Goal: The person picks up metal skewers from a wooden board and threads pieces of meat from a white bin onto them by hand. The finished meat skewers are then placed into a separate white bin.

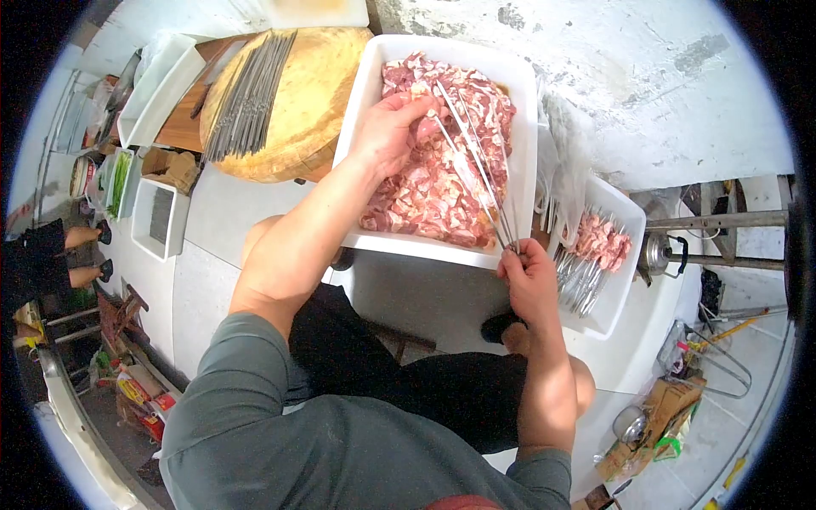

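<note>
A white rectangular tray (365,110) holds a heap of raw meat pieces (425,195). My left hand (393,127) reaches into the tray, fingers pinched on a piece of meat at the tips of the skewers. My right hand (529,276), at the tray's near right corner, grips a bundle of thin metal skewers (480,170) that slant up across the meat.
A smaller white tray (614,310) at the right holds finished meat skewers (595,251). A round wooden chopping block (319,89) at the top left carries a pile of bare skewers (251,93). White bins (157,217) stand left. Another person's legs (76,255) show at far left.
</note>
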The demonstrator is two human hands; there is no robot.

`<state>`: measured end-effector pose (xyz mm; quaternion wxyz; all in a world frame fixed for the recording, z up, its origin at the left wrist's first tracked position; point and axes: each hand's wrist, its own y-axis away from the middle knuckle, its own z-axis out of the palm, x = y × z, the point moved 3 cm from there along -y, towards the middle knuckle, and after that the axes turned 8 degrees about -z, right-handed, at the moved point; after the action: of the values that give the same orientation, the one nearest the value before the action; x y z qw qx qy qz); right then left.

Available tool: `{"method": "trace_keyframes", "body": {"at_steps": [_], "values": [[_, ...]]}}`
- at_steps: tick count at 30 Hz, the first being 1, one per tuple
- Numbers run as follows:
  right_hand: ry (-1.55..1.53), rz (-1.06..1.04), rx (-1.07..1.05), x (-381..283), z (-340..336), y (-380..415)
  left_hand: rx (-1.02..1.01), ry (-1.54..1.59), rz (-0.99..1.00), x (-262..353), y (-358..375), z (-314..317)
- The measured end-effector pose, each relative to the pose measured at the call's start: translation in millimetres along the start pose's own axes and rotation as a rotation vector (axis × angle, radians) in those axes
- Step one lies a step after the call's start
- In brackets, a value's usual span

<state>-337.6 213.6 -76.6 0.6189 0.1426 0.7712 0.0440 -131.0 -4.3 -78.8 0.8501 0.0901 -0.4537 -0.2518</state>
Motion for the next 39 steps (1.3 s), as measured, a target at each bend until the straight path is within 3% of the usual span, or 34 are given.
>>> {"method": "trace_keyframes", "body": {"at_steps": [4,7,13,25,28,31,37,39], "values": [[0.019,-0.045,0.023,10.6,4.0,-1.5,-0.035,-0.026,0.008,1.6,0.7,-0.3],[0.030,-0.029,0.014,5.5,6.8,-1.8,0.050,-0.016,0.015,2.3,5.7,6.3],[-0.018,-0.013,0.046,8.3,13.7,-3.8,-0.022,-0.061,0.040,-1.3,-0.7,-1.3],[0.122,-0.028,0.078,2.8,19.2,-4.1,-0.016,0.020,-0.018,0.2,-0.2,1.4],[0.133,-0.027,0.071,2.5,21.7,-3.9,-0.109,0.036,-0.037,-1.5,1.1,-0.3],[0.134,-0.027,0.065,-3.7,22.5,-5.1,-0.043,-0.018,-0.076,-1.1,11.0,6.4],[0.137,-0.071,0.071,-2.7,21.6,-10.5,-0.197,-0.001,-0.188,-14.6,4.8,1.8],[0.093,-0.037,0.071,-6.8,20.5,-12.2,-0.333,0.001,-0.111,-4.3,3.8,2.2]]}}
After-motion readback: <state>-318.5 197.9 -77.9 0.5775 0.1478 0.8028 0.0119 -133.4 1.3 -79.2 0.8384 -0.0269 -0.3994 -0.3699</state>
